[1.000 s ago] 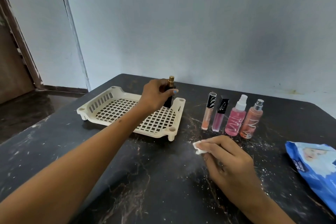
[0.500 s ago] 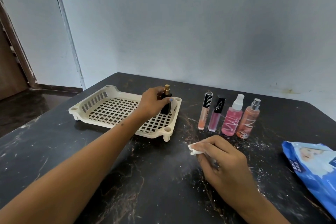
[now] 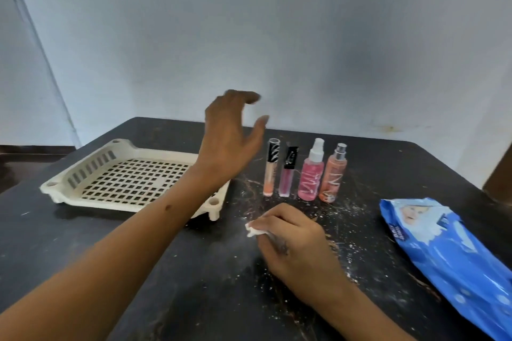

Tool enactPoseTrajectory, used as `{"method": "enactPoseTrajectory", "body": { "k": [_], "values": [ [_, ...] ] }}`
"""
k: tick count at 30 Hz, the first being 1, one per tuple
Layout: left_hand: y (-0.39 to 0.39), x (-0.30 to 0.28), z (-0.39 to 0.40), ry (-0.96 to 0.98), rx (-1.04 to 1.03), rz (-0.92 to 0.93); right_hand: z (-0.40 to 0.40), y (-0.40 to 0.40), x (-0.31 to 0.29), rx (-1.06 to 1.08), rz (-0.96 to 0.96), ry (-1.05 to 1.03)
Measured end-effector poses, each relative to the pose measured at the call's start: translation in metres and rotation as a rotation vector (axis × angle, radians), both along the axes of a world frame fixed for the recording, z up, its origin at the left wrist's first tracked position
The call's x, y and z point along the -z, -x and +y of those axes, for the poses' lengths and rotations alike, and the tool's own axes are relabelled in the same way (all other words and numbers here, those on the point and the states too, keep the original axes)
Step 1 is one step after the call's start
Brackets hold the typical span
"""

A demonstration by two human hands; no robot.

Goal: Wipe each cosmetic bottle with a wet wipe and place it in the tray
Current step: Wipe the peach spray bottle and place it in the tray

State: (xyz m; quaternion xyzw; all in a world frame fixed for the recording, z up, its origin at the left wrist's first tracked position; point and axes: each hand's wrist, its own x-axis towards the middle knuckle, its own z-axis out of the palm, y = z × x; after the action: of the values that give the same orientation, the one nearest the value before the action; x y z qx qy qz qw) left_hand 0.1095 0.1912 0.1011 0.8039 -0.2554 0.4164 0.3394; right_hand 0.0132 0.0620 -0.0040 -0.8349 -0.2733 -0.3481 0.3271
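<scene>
Dark marble table (image 3: 194, 271), left hand (image 3: 230, 138) raised above tray (image 3: 83, 174), fingers loose, empty, right hand (image 3: 293, 241) pinching wipe (image 3: 251, 230), four bottles (image 3: 310, 171) upright, blue wipes pack (image 3: 448, 252) at right

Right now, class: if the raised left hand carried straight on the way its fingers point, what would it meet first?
The left hand is open, fingers aimed rightward above the row. Most likely the peach tube, nearest it; depth is unclear, so it might pass above its cap.
</scene>
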Motion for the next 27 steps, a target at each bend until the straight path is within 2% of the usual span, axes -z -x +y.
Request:
{"method": "enactPoseTrajectory", "body": {
  "k": [2,6,9,13,18,23,25,27],
  "values": [
    [0.008,-0.005,-0.030,-0.191,0.065,-0.077,0.000,-0.001,0.002,0.022,-0.009,-0.001],
    [0.013,-0.007,-0.080,-0.493,0.084,-0.037,-0.001,-0.002,0.003,0.032,0.017,-0.024],
    [0.009,-0.009,-0.102,-0.705,0.018,-0.007,-0.001,-0.001,0.002,0.034,0.036,-0.010],
    [0.003,-0.007,-0.116,-0.843,-0.026,0.094,-0.001,0.000,-0.001,0.044,0.042,-0.036],
    [0.010,-0.009,-0.118,-0.737,0.044,0.127,-0.002,-0.002,-0.001,0.057,0.079,-0.053],
    [0.023,-0.043,-0.089,-0.440,0.211,0.248,-0.004,0.000,0.002,0.042,0.182,-0.039],
    [0.034,-0.062,-0.065,-0.269,0.339,0.353,-0.003,0.003,-0.001,0.046,0.128,-0.035],
    [0.047,-0.075,-0.038,-0.144,0.422,0.453,-0.001,0.005,-0.004,0.058,-0.016,-0.004]
  ]
}}
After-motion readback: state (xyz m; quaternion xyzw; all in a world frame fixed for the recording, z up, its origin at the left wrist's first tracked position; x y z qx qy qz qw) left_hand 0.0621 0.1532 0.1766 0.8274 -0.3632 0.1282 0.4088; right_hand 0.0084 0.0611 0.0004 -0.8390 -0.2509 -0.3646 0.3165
